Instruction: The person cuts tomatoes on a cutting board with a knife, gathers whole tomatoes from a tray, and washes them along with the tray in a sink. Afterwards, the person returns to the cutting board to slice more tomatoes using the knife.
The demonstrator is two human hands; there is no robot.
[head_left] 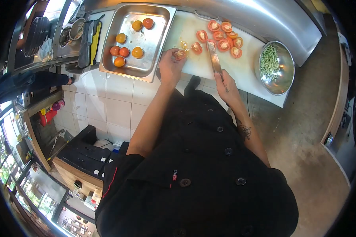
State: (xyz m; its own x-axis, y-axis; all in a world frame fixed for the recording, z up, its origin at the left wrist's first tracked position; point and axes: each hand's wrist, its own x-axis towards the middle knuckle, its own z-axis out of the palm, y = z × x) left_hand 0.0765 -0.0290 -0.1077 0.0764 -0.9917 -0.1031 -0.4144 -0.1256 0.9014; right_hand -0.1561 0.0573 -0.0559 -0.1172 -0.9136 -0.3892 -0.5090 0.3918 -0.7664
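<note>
Kitchen. Pale floor tiles [116,106] left of centre, bare grey floor [304,138] on the right. White work board [241,73] across upper centre, a steel panel [265,23] behind it.

Left hand [171,66], upper centre: fingers closed round a cut tomato [180,55] at the board's near edge, cut face showing. Right hand [227,87], just right of centre: clamped on the handle of a knife [214,60], blade pointing up the frame, tip at the sliced pieces. Cannot tell whether the tip touches one.

Layout: steel tray [146,66] upper left, beside the left hand, holding whole tomatoes [137,52]; probably set there for easy reach. Cut pieces [224,45] grouped upper right of centre, seemingly to leave working room between the hands. Steel bowl [284,65] of chopped green bits [269,59] at the board's right end, likely kept out of the knife's way.

Tomatoes: whole ones round, smooth, orange to red. Cut ones redder, wet-looking, pale cores, mostly face up. Spilled juice and seeds [183,44] just above the left hand.
</note>
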